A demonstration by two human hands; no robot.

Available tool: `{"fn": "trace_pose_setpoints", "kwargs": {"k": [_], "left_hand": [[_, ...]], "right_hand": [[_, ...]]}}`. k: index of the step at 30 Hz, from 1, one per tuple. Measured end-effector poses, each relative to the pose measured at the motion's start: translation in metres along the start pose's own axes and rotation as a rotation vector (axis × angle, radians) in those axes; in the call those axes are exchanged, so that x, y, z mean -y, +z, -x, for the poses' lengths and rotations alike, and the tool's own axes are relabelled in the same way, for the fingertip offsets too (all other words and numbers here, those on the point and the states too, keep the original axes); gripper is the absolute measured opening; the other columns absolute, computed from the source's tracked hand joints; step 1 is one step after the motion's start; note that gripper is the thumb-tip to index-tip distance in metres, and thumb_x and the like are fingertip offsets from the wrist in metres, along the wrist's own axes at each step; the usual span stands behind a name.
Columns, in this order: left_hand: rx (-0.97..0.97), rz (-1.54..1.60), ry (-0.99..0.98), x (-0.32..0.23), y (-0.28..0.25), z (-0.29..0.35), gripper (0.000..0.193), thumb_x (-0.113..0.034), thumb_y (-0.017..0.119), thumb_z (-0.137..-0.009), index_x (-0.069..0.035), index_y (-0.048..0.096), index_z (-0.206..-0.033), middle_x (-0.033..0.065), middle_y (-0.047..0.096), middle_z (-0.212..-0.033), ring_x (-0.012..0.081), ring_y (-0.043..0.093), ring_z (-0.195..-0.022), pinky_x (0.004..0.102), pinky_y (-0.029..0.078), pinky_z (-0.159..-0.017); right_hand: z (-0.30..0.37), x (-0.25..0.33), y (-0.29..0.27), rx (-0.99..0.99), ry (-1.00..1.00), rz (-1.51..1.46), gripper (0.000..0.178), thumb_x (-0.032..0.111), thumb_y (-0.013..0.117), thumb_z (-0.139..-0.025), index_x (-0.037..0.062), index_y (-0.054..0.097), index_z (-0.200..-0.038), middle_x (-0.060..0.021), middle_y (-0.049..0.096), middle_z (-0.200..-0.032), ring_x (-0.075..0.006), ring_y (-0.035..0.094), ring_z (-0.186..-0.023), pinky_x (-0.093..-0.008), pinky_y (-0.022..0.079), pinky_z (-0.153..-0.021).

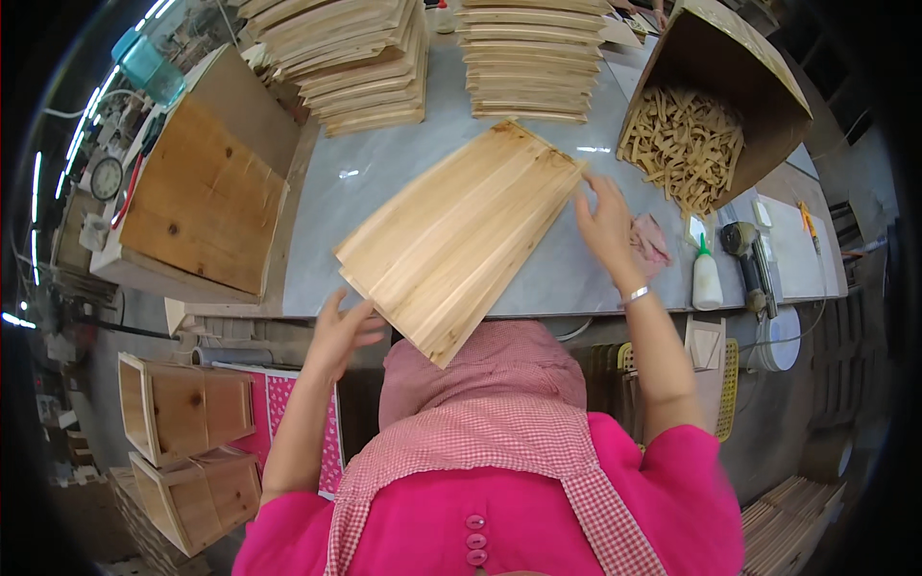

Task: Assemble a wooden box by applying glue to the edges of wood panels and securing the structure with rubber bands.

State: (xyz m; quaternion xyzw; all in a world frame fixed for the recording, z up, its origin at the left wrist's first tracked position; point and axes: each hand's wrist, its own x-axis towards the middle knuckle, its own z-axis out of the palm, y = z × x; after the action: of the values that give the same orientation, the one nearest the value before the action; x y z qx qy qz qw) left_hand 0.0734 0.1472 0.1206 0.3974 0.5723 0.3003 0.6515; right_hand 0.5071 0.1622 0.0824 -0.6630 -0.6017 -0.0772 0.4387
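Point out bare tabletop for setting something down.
Free: the grey strip left of the wooden panel, between it and the table edge; also between panel and right hand. Crowded: board stacks at the far edge, box of wooden sticks, glue bottle at right.

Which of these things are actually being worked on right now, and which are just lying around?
In hand:
- wooden panel, lying flat on the grey table
- left hand at its near edge
- right hand at its far corner

Lying about:
- stacks of panels
- box of small wooden pieces
- white glue bottle
- pink cloth
- finished wooden boxes
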Motion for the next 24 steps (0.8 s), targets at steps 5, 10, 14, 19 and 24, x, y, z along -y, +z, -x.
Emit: {"fn": "trace_pose_setpoints", "kwargs": {"k": [5, 10, 14, 19, 24], "left_hand": [[-0.107, -0.216, 0.076, 0.018, -0.008, 0.018, 0.056, -0.02, 0.069, -0.096, 0.009, 0.046, -0.139, 0.0191, 0.067, -0.117, 0.0238, 0.07, -0.099, 0.0347, 0.06, -0.079], [-0.156, -0.128, -0.057, 0.047, 0.031, 0.008, 0.041, -0.016, 0.07, -0.094, 0.007, 0.056, -0.125, 0.016, 0.069, -0.111, 0.0246, 0.071, -0.097, 0.0345, 0.06, -0.077], [-0.153, -0.179, -0.013, 0.069, 0.017, 0.009, 0.042, -0.01, 0.074, -0.091, 0.006, 0.055, -0.125, 0.015, 0.067, -0.108, 0.0237, 0.07, -0.092, 0.0353, 0.059, -0.078], [-0.26, 0.104, -0.075, 0.08, 0.017, 0.029, 0.05, -0.003, 0.075, -0.088, 0.003, 0.046, -0.128, 0.0176, 0.064, -0.113, 0.0265, 0.067, -0.097, 0.0396, 0.058, -0.082], [-0.255, 0.143, -0.075, 0.074, 0.029, 0.029, 0.056, -0.001, 0.074, -0.087, -0.002, 0.04, -0.132, 0.0189, 0.062, -0.119, 0.0289, 0.065, -0.104, 0.0456, 0.055, -0.089]], "right_hand": [[-0.055, -0.037, 0.064, 0.126, 0.01, 0.137, 0.028, 0.019, 0.062, -0.09, -0.0011, 0.066, -0.108, -0.0206, 0.067, -0.104, -0.04, 0.064, -0.097, -0.0484, 0.051, -0.085], [-0.074, -0.039, 0.123, 0.333, 0.139, 0.204, 0.032, 0.023, 0.062, -0.088, -0.0026, 0.066, -0.107, -0.0257, 0.066, -0.107, -0.0411, 0.064, -0.102, -0.0478, 0.051, -0.092], [-0.069, 0.011, 0.129, 0.32, 0.089, 0.169, 0.029, 0.023, 0.063, -0.087, -0.0018, 0.068, -0.102, -0.0254, 0.066, -0.105, -0.0404, 0.064, -0.102, -0.0483, 0.051, -0.091], [-0.062, 0.029, 0.137, 0.168, 0.029, 0.124, 0.027, 0.021, 0.067, -0.086, -0.0016, 0.068, -0.1, -0.0241, 0.064, -0.109, -0.0395, 0.061, -0.106, -0.0481, 0.048, -0.093], [-0.043, 0.009, 0.136, 0.18, 0.09, 0.09, 0.024, 0.019, 0.066, -0.085, -0.0014, 0.068, -0.098, -0.0243, 0.063, -0.11, -0.0396, 0.061, -0.105, -0.0484, 0.048, -0.093]]}}
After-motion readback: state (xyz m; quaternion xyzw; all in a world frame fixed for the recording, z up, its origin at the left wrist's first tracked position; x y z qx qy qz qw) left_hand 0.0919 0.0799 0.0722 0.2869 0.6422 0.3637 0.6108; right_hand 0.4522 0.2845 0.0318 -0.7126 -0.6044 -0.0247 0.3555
